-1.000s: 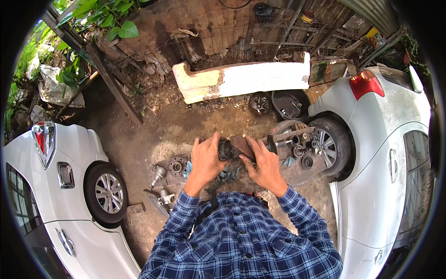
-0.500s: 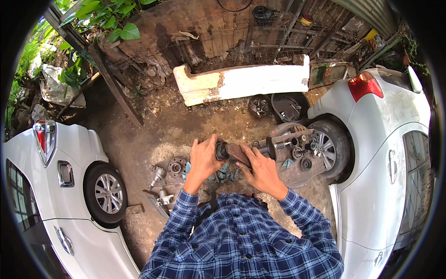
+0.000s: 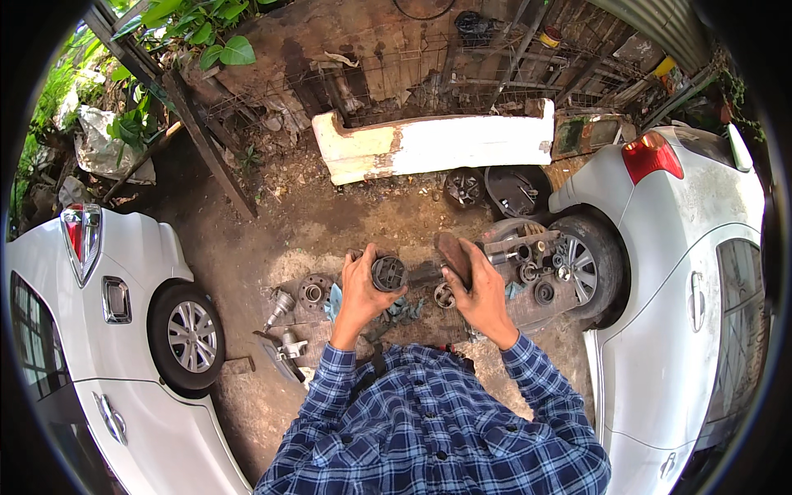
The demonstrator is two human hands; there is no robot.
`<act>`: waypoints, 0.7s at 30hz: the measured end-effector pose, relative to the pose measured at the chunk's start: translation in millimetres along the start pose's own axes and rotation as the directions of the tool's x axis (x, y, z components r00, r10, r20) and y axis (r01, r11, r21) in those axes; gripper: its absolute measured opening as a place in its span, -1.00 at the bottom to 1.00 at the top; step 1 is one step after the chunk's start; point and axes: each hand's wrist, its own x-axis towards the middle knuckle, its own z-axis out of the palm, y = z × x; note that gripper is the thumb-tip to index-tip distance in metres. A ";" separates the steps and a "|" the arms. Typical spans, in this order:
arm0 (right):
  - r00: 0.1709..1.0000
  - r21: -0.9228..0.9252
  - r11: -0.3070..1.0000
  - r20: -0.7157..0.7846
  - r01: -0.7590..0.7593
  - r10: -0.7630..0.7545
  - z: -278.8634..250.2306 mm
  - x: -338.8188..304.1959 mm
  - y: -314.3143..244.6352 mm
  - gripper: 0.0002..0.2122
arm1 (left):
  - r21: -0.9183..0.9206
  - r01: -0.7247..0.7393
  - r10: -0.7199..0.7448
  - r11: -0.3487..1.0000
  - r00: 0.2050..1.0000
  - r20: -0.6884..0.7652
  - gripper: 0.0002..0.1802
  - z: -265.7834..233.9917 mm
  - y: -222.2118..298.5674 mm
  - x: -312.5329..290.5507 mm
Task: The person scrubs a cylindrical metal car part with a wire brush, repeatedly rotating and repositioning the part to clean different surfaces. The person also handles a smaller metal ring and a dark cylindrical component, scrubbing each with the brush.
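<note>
My left hand (image 3: 360,290) is closed around a round black part (image 3: 387,273), its ribbed or slotted face turned up. In my right hand (image 3: 483,295) is a brown oblong block (image 3: 453,254), gripped between thumb and fingers, its upper end free. A gap separates the block from the black part. Below the hands lie a blue-grey rag (image 3: 403,311) and a round metal part with holes (image 3: 445,295). A flanged wheel hub (image 3: 313,292) sits left of my left hand, near a metal shaft joint (image 3: 281,307).
White cars stand on both sides, with the left wheel (image 3: 194,339) and right wheel (image 3: 581,266) nearby. Several rings and cylinders lie on a board (image 3: 528,309) at the right. Beyond are a black basin (image 3: 517,191) and a worn white bumper (image 3: 445,142).
My hands have moved apart. The block has come off the black part and now stands more upright in my right hand. The black part has turned its slotted face upward.
</note>
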 end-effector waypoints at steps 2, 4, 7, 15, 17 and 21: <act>0.990 0.278 0.950 0.039 -0.143 0.138 -3.8 4.9 0.3 -0.48 | 0.007 0.046 -0.046 0.999 0.999 0.015 -0.20 0.6 3.4 -3.1; 0.943 0.468 0.819 0.142 -0.332 0.302 -1.6 7.5 -2.2 -0.34 | 0.055 -0.006 0.000 0.998 0.993 0.115 -0.20 0.1 8.5 -1.3; 0.996 0.439 0.899 -0.078 0.001 0.037 16.2 10.4 -12.4 -0.17 | 0.121 -0.088 0.061 0.989 0.976 0.209 -0.17 -1.9 17.1 3.2; 0.999 0.513 0.858 -0.009 -0.034 0.045 45.7 18.7 -21.2 -0.01 | 0.168 -0.186 0.150 0.968 0.967 0.206 -0.18 -7.1 20.9 1.5; 0.999 0.570 0.821 -0.004 -0.029 0.039 46.8 19.0 -20.3 -0.01 | 0.131 -0.140 0.112 0.981 0.973 0.201 -0.25 -9.0 20.7 1.9; 0.996 0.646 0.759 0.073 -0.085 0.050 48.0 18.6 -17.6 -0.03 | 0.056 -0.055 0.045 0.997 0.985 0.167 -0.43 -13.4 25.0 5.7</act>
